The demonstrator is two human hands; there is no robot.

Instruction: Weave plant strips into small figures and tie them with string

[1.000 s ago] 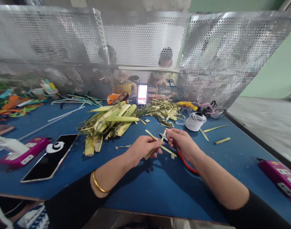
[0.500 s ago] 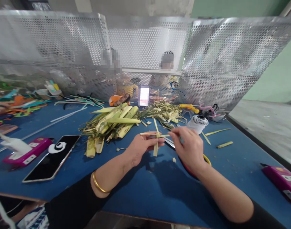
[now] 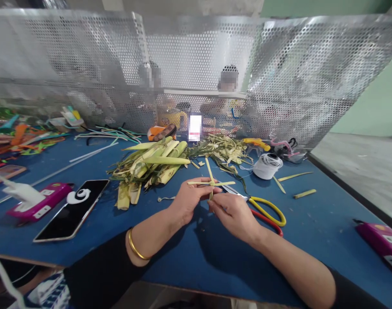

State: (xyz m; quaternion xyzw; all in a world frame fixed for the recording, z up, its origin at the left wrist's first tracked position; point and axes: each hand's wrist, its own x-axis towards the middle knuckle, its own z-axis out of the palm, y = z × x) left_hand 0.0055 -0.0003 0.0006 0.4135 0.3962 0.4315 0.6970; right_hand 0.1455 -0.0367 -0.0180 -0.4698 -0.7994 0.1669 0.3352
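My left hand pinches a cross of pale green leaf strips near its middle, where the strips overlap in a small knot. With thumb and fingertips, my right hand grips the cross's lower arm, the one pointing toward me. The other arms stick out to the left, to the right and away from me. Scissors with one yellow and one red handle lie on the table beneath and beside my right hand, blades partly hidden. Behind my hands rests a heap of green husk leaves.
A spool of white string stands right of the scissors, near loose leaf strips. Shredded leaves lie farther back. To the left are a phone and a purple power strip. A perforated metal screen bounds the table, with people behind it.
My right hand has moved from the cross's right arm down to its lower arm. The scissors' handles and the string spool show more fully now. My left hand keeps its hold.
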